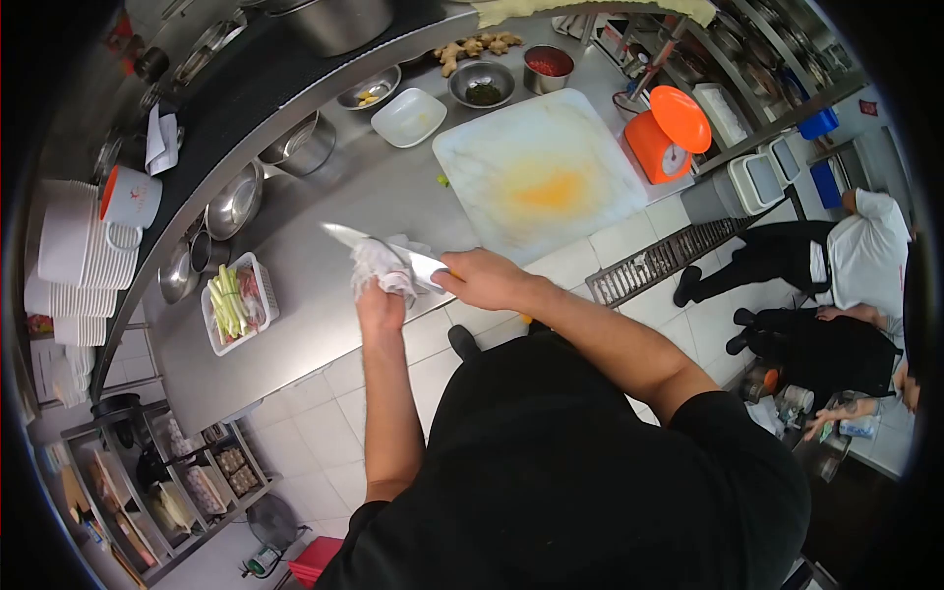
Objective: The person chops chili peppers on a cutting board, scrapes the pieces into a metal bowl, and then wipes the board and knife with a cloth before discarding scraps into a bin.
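Note:
A large knife (pixel 425 268) is held by its handle in my right hand (pixel 484 279), its blade pointing left over the steel counter's front edge. Around the middle of the blade is a whitish cloth (pixel 382 267), gripped by my left hand (pixel 381 307), and the tip sticks out beyond it. Behind and to the right lies a white cutting board (pixel 492 157) with an orange-yellow stain. My hands are close together but apart from the board.
Left on the counter (pixel 324 216) stands a white basket (pixel 258 334) of green stalks. Bowls (pixel 481 85), a white dish (pixel 408 117) and ginger (pixel 472 49) line the back. An orange scale (pixel 661 147) stands right. Two people (pixel 855 246) are at far right.

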